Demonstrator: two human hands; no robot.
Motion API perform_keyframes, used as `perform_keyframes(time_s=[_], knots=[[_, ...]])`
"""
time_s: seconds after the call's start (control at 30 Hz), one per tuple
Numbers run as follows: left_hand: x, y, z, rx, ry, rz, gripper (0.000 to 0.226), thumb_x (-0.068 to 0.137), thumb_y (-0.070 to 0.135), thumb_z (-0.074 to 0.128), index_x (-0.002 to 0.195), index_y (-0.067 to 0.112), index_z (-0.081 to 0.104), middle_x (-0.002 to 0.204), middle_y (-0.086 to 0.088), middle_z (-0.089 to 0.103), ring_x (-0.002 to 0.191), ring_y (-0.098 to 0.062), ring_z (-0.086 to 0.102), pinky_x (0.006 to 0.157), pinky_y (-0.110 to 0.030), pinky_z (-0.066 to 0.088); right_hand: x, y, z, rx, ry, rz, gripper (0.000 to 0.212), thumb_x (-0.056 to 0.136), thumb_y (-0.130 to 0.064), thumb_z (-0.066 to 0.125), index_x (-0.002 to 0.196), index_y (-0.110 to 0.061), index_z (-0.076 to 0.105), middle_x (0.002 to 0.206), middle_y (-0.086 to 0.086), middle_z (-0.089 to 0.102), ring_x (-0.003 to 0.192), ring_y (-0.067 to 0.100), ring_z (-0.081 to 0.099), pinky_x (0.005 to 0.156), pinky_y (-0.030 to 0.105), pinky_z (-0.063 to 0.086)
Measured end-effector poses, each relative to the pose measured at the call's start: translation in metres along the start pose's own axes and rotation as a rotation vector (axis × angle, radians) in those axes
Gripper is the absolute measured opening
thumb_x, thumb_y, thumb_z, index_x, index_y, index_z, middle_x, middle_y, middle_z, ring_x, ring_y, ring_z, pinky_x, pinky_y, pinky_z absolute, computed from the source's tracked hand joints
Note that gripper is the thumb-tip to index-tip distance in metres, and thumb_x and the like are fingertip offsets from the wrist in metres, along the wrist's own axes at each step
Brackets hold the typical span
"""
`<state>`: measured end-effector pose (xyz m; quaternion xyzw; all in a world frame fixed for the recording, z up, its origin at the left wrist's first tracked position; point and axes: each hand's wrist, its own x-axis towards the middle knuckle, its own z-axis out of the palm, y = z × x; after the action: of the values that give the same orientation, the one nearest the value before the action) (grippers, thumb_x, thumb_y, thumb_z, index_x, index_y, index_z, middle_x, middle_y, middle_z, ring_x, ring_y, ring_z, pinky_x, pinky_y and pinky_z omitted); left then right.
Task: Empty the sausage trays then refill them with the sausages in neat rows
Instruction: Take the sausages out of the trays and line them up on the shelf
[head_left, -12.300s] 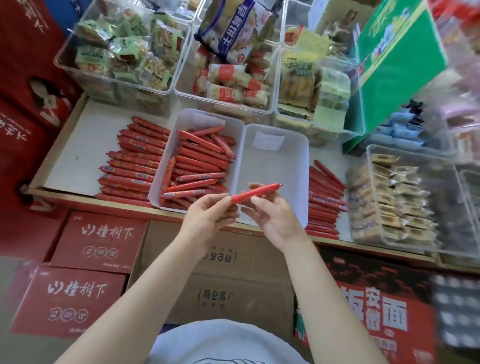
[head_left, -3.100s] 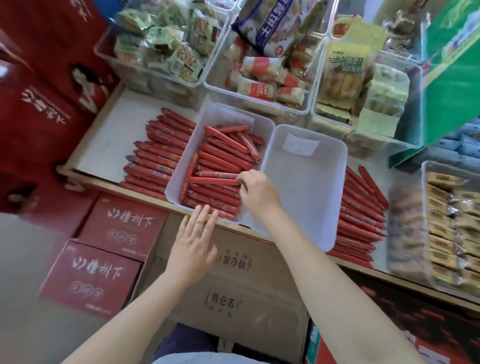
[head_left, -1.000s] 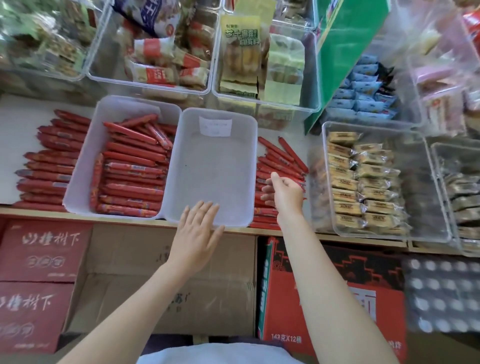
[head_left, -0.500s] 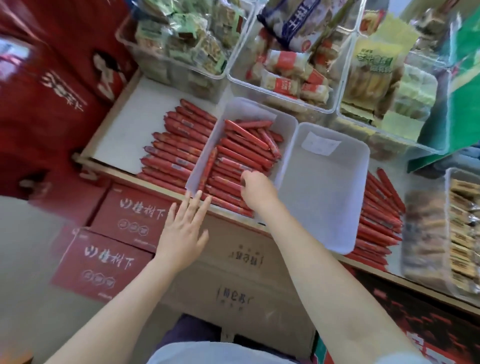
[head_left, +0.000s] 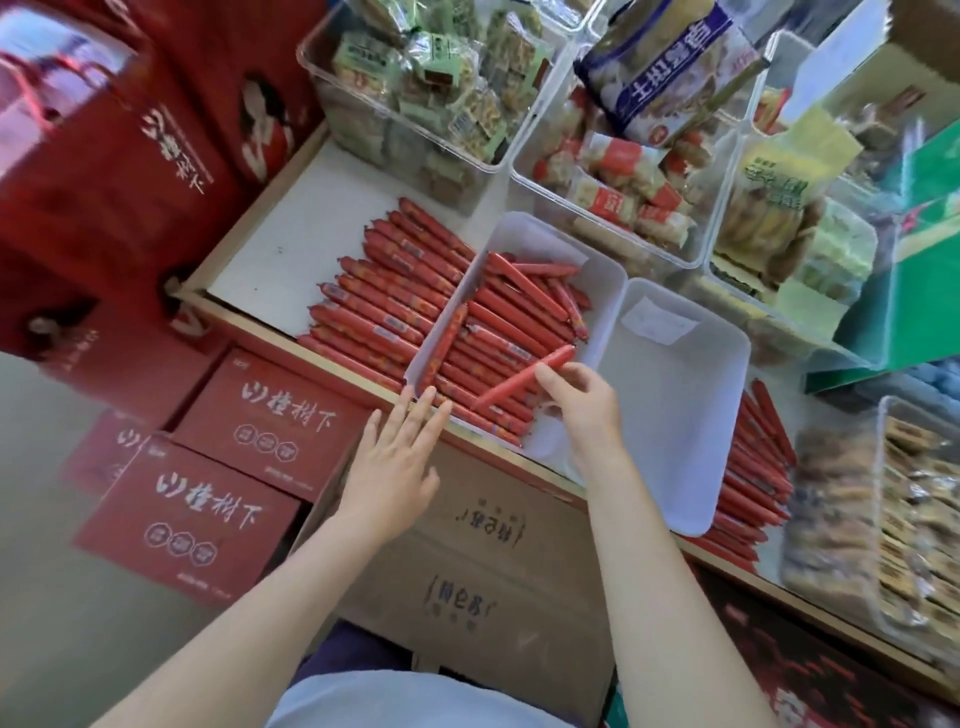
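- The right hand (head_left: 584, 402) pinches one red sausage (head_left: 524, 376) between thumb and fingertips, holding it at a slant just above the near end of the left tray (head_left: 605, 275).
- The left hand (head_left: 397, 457) is flat with its fingers straight and together; it holds nothing, and its fingertips reach the near left corner of the left tray at the shelf's front edge.
- The left tray is white and largely filled with red sausages, most lying in rough parallel rows, a few lying crosswise on top and one running along the left wall.
- The right tray (head_left: 675, 415), also white, sits just beside the left one, touching it along the side; only a pale slip of paper (head_left: 657, 322) lies in it.
- A loose pile of sausages (head_left: 384, 296) lies on the white shelf (head_left: 280, 249) just left of the left tray.
- A second pile (head_left: 753, 473) lies on the shelf just right of the right tray, partly hidden behind it.
- Clear bins of wrapped snacks (head_left: 441, 88) stand behind the trays.
- Red cartons (head_left: 270, 426) and brown cardboard boxes (head_left: 483, 561) stand below the shelf.
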<state>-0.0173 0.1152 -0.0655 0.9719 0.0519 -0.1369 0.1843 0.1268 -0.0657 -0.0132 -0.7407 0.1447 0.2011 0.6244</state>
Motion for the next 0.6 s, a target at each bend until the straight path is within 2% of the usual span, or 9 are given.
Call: perform_keyframes(time_s=[0.07, 0.13, 0.2, 0.23, 0.27, 0.33, 0.43, 0.53, 0.6], knots=[[0.0, 0.008, -0.003, -0.026, 0.044, -0.022, 0.079, 0.097, 0.03, 0.049, 0.16, 0.025, 0.001, 0.167, 0.001, -0.009, 0.151, -0.02, -0.02, 0.124, -0.047, 0.0, -0.007, -0.006, -0.009, 0.42, -0.052, 0.121, 0.005, 0.093, -0.018, 0.066, 0.092, -0.014, 0.064, 0.083, 0.006, 0.07, 0.079, 0.023, 0.066, 0.078, 0.035, 0.052], [0.0, 0.022, -0.005, -0.037, 0.053, -0.059, 0.076, 0.099, 0.034, 0.047, 0.16, 0.019, 0.005, 0.167, -0.004, -0.004, 0.152, -0.023, -0.016, 0.124, -0.045, -0.003, -0.013, -0.013, -0.019, 0.687, -0.112, 0.201, 0.016, 0.099, -0.025, 0.056, 0.097, -0.011, 0.064, 0.082, 0.008, 0.07, 0.081, 0.025, 0.068, 0.081, 0.036, 0.055], [0.001, 0.042, -0.003, -0.055, 0.072, -0.024, 0.074, 0.1, 0.037, 0.046, 0.16, 0.015, 0.008, 0.167, -0.005, -0.001, 0.153, -0.023, -0.011, 0.125, -0.044, -0.004, -0.018, -0.016, -0.03, 0.829, -0.163, 0.259, 0.028, 0.102, -0.035, 0.047, 0.099, -0.013, 0.064, 0.07, 0.004, 0.061, 0.064, 0.019, 0.06, 0.067, 0.03, 0.053], [0.001, 0.055, 0.0, -0.054, 0.092, 0.035, 0.073, 0.1, 0.035, 0.048, 0.16, 0.014, 0.012, 0.167, -0.005, 0.003, 0.154, -0.023, -0.007, 0.125, -0.043, -0.002, -0.02, -0.015, -0.037, 0.829, -0.193, 0.273, 0.032, 0.103, -0.039, 0.043, 0.099, -0.015, 0.063, 0.064, 0.002, 0.054, 0.053, 0.014, 0.051, 0.056, 0.025, 0.047], [0.002, 0.069, 0.004, -0.046, 0.107, 0.103, 0.072, 0.098, 0.034, 0.05, 0.159, 0.013, 0.018, 0.166, -0.006, 0.009, 0.154, -0.024, -0.002, 0.125, -0.043, 0.0, -0.022, -0.013, -0.046, 0.785, -0.215, 0.279, 0.035, 0.104, -0.041, 0.038, 0.098, -0.016, 0.061, 0.061, 0.0, 0.048, 0.046, 0.012, 0.043, 0.048, 0.022, 0.038], [0.003, 0.1, 0.015, -0.025, 0.111, 0.219, 0.07, 0.093, 0.031, 0.053, 0.156, 0.011, 0.029, 0.164, -0.008, 0.022, 0.153, -0.026, 0.011, 0.123, -0.045, 0.005, -0.025, -0.004, -0.068, 0.677, -0.227, 0.296, 0.036, 0.105, -0.041, 0.035, 0.098, -0.015, 0.059, 0.06, 0.0, 0.045, 0.042, 0.01, 0.035, 0.044, 0.023, 0.027], [0.007, 0.15, 0.033, 0.001, 0.095, 0.337, 0.075, 0.082, 0.026, 0.07, 0.149, 0.009, 0.042, 0.157, -0.013, 0.037, 0.148, -0.031, 0.03, 0.118, -0.046, 0.013, -0.03, 0.011, -0.115, 0.496, -0.093, 0.317, 0.028, 0.104, -0.028, 0.037, 0.099, -0.011, 0.059, 0.063, 0.002, 0.05, 0.043, 0.012, 0.039, 0.044, 0.023, 0.03], [0.007, 0.191, 0.055, 0.035, 0.06, 0.405, 0.079, 0.076, 0.025, 0.076, 0.148, 0.014, 0.045, 0.155, -0.013, 0.041, 0.145, -0.035, 0.035, 0.117, -0.048, 0.014, -0.04, 0.02, -0.172, 0.115, 0.14, 0.174, 0.021, 0.099, -0.013, 0.041, 0.09, -0.015, 0.06, 0.069, 0.006, 0.054, 0.05, 0.016, 0.047, 0.05, 0.027, 0.035], [0.005, 0.205, 0.067, 0.094, 0.029, 0.392, 0.083, 0.074, 0.032, 0.077, 0.149, 0.019, 0.045, 0.155, -0.012, 0.042, 0.145, -0.035, 0.034, 0.117, -0.052, 0.011, -0.04, 0.023, -0.212, -0.191, 0.275, 0.071, 0.016, 0.097, -0.016, 0.048, 0.089, -0.022, 0.06, 0.078, 0.001, 0.058, 0.062, 0.015, 0.052, 0.057, 0.029, 0.04]])
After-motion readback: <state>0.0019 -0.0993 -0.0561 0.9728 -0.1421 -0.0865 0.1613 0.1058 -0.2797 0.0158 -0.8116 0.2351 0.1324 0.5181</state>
